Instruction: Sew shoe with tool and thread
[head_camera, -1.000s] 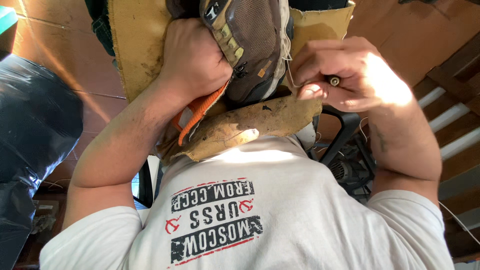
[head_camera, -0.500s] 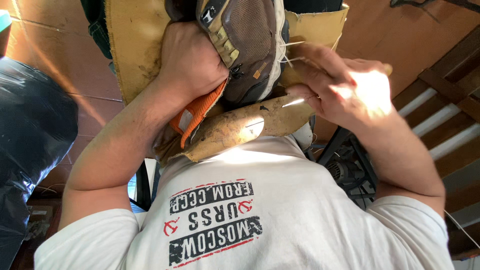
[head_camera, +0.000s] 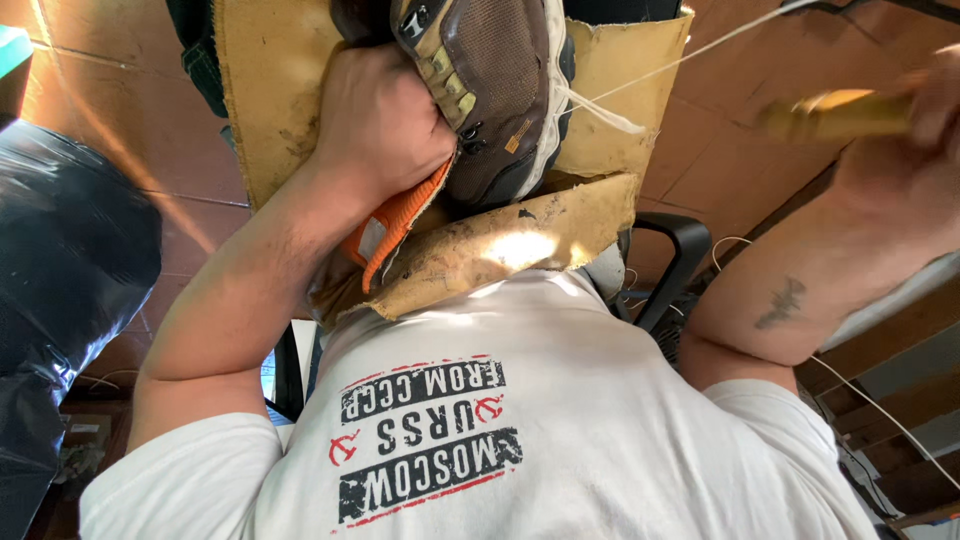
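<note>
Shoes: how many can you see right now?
1. The brown shoe lies on the tan leather apron at top centre, gripped by the left hand. Another may be hidden beyond the frame's top edge.

We wear a white short-sleeved cotton T-shirt (head_camera: 560, 440) with a black and red block-letter print on the chest. Above the T-shirt's sleeves both forearms are bare; the right forearm (head_camera: 800, 290) carries a small dark tattoo (head_camera: 780, 303).
</note>
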